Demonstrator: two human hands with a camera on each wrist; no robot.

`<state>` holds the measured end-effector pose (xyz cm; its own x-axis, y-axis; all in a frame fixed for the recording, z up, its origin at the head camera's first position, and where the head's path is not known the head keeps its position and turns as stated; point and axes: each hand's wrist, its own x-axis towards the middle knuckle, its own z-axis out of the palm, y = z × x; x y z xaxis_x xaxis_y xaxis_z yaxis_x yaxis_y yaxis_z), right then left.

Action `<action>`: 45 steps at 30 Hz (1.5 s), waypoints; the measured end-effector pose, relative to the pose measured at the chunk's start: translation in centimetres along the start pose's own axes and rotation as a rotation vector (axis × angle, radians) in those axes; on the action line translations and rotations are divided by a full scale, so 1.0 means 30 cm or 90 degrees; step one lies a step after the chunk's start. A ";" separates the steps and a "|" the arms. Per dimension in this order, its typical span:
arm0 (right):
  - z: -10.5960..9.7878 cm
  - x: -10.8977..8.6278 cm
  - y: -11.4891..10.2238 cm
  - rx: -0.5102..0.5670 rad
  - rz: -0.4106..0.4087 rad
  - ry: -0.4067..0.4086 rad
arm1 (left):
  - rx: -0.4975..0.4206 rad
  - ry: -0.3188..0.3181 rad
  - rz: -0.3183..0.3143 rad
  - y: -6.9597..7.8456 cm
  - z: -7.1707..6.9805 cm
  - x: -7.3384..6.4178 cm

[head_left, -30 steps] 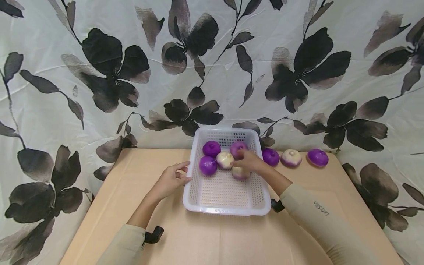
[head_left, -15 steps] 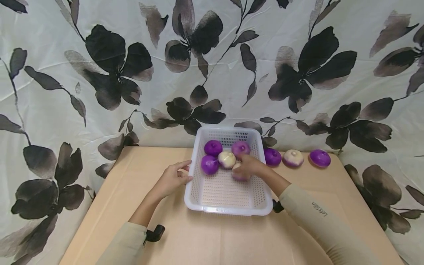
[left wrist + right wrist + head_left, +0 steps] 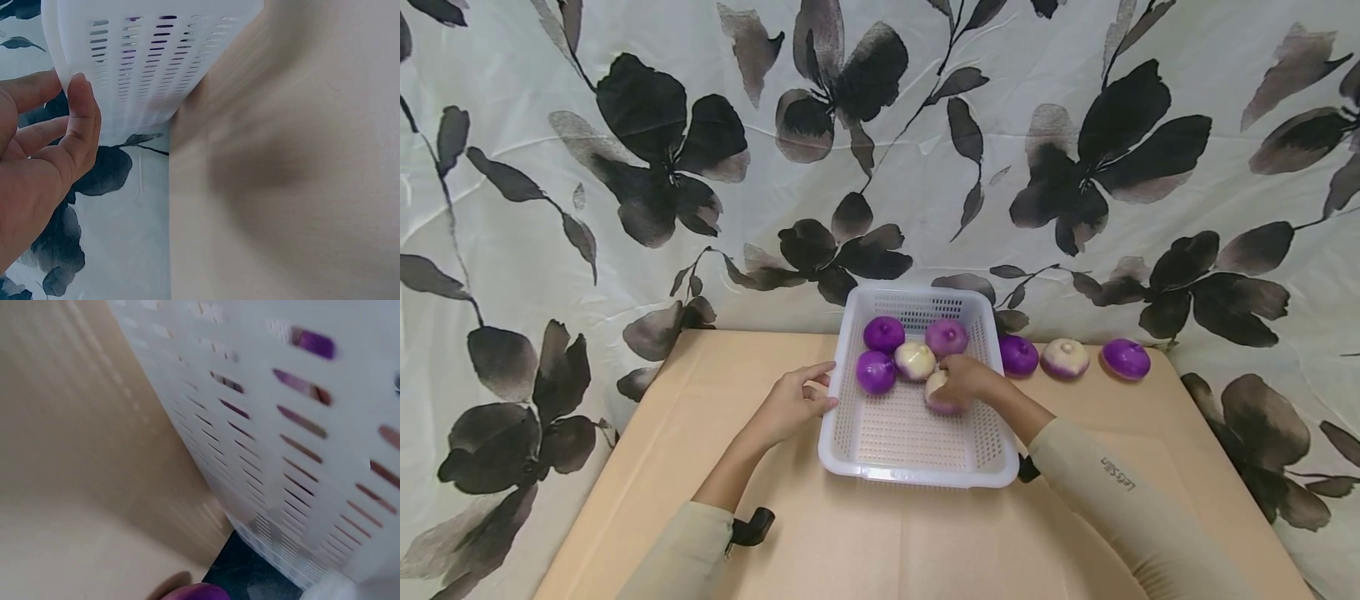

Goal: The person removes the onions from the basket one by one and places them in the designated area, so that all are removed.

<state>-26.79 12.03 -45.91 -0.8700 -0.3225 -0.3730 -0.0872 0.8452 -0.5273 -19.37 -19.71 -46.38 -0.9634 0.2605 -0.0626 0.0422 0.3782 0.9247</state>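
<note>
In the head view a white perforated plastic basket [image 3: 917, 479] holds purple and pale onions. My right hand [image 3: 967, 379] reaches in over the right wall and grips a pale onion with a purple base [image 3: 938, 402], partly covered by the fingers. Beside it lie another pale onion [image 3: 915, 362], a purple onion [image 3: 876, 372] and two more purple ones at the back. My left hand [image 3: 792, 404] touches the basket's left side with its fingertips; its fingers are loosely extended. In the right wrist view the right hand is mostly hidden behind the basket wall [image 3: 206, 356].
Right of the basket, along the table's back edge, stand a purple onion [image 3: 1018, 356], a pale onion [image 3: 1064, 359] and another purple onion [image 3: 1125, 359]. Behind the table [image 3: 835, 542] hangs a floral cloth [image 3: 955, 200].
My right hand has come down and forward from above the onions and closed round the front pale one. The left hand stays at the basket's side. The camera view has shifted slightly.
</note>
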 end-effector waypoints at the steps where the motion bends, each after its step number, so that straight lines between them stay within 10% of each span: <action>1: 0.001 -0.001 0.001 0.006 0.000 0.000 | 0.001 -0.001 0.002 -0.001 0.000 0.001; 19: -0.029 -0.043 0.000 -0.009 -0.011 0.033 | -0.002 -0.010 0.018 0.011 0.003 -0.001; 45: -0.208 -0.235 0.116 0.107 -0.194 0.134 | 0.005 -0.008 0.024 0.009 0.000 0.000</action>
<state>-23.99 19.91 -40.34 -0.8986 -0.4381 -0.0255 -0.2907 0.6378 -0.7132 -19.36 -19.61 -46.13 -0.9576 0.2863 -0.0320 0.0810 0.3743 0.9238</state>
